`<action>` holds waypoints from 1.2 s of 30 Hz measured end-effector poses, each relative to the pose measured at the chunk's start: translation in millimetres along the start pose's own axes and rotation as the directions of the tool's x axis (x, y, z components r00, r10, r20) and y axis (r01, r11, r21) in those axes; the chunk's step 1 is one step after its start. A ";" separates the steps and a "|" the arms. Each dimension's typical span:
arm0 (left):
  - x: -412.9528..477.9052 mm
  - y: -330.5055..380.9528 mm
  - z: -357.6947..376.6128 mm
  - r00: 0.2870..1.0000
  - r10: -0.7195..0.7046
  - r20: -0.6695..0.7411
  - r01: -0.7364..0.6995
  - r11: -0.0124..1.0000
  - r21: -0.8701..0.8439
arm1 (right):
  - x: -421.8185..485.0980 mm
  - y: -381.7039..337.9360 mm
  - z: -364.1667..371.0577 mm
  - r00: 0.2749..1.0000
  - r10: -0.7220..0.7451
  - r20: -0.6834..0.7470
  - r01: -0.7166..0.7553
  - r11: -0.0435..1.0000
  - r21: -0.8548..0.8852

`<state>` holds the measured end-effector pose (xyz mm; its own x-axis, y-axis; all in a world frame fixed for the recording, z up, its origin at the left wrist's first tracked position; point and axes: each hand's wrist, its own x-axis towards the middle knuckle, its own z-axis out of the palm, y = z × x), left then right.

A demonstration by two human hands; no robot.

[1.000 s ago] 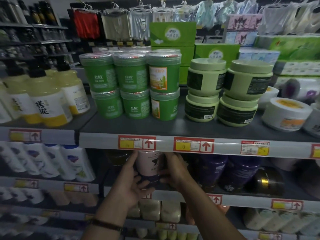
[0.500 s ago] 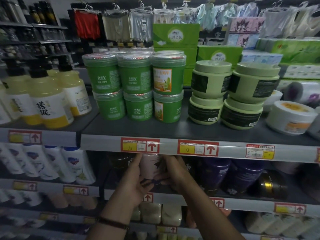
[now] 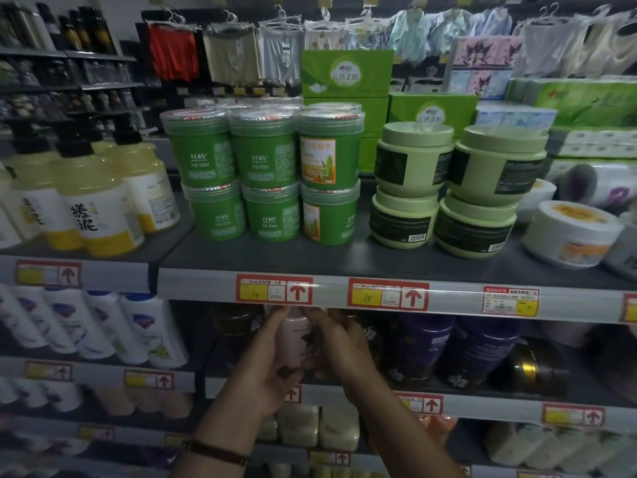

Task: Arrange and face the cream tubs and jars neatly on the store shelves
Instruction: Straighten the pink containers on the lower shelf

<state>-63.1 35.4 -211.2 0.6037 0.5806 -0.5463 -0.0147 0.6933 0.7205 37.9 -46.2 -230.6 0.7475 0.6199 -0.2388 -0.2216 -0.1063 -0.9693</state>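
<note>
A pale pink jar [image 3: 294, 336] with a dark base stands on the second shelf, just under the price rail. My left hand [image 3: 272, 360] grips its left side and my right hand [image 3: 339, 350] grips its right side. Dark purple jars [image 3: 420, 343] stand to its right and a dark jar [image 3: 234, 320] to its left. On the shelf above, green tubs [image 3: 263, 157] are stacked two high in three columns. Beside them stand two stacks of pale green jars [image 3: 413, 160].
Yellow pump bottles [image 3: 93, 208] fill the upper left, white bottles [image 3: 103, 326] the shelf below them. White tubs [image 3: 568, 232] sit at the far right. The grey shelf edge [image 3: 331, 294] with red price tags overhangs my hands. Green tissue boxes [image 3: 348, 74] stand behind.
My hands have stayed on the pink jar and drawn closer together around it. The view has shifted slightly down and nearer to the shelves.
</note>
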 end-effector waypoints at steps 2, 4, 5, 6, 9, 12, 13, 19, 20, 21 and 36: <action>-2.6 -1.3 -2.1 1.000 0.007 0.005 -0.007 1.000 -0.003 | -4.1 0.1 -0.5 1.000 0.005 0.007 -0.005 1.000 0.024; -5.8 -4.1 -2.7 1.000 0.021 -0.002 -0.021 1.000 -0.001 | -9.3 0.7 -0.4 1.000 -0.003 0.012 0.003 0.999 0.036; -7.3 -5.7 -3.1 1.000 0.026 -0.011 -0.026 1.000 -0.004 | -11.8 1.7 -0.4 1.000 -0.013 0.011 0.012 0.999 0.030; -9.9 -7.2 -2.6 0.999 0.029 -0.020 -0.029 1.000 -0.006 | -14.4 2.4 -0.5 1.000 -0.024 0.009 0.023 1.000 0.015; -17.8 -12.1 -1.7 0.999 0.031 -0.038 -0.032 0.999 -0.025 | -23.2 2.9 -2.5 0.999 -0.043 0.007 0.043 0.998 -0.037; -25.3 -16.6 -0.9 0.997 0.039 -0.062 -0.042 0.998 -0.051 | -33.8 1.0 -7.0 1.000 -0.021 0.023 0.022 0.999 -0.041; -28.7 -17.9 -0.3 0.997 0.044 -0.067 -0.047 0.998 -0.050 | -37.5 0.1 -8.3 0.999 -0.012 0.032 0.013 0.999 -0.038; -50.5 -28.7 6.4 0.994 0.087 -0.061 -0.089 0.996 -0.022 | -56.1 -3.6 -15.6 0.998 0.002 0.056 0.001 0.999 -0.042; -55.0 -31.2 8.3 0.993 0.095 -0.067 -0.097 0.995 -0.022 | -59.7 -4.3 -17.4 0.998 0.008 0.061 -0.005 0.999 -0.042; -58.8 -33.8 9.6 0.992 0.101 -0.076 -0.103 0.994 -0.023 | -63.0 -4.5 -19.6 0.998 0.016 0.067 -0.014 0.999 -0.037; -116.5 -75.2 34.7 0.987 0.111 -0.116 -0.116 0.993 -0.033 | -116.9 -2.2 -78.0 0.950 0.214 0.227 -0.247 0.961 0.127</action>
<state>-104.7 -99.2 -187.0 0.5013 0.7000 -0.5086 -0.1114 0.6351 0.7644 -0.1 -179.1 -205.1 0.5207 0.7426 -0.4212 -0.4765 -0.1566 -0.8651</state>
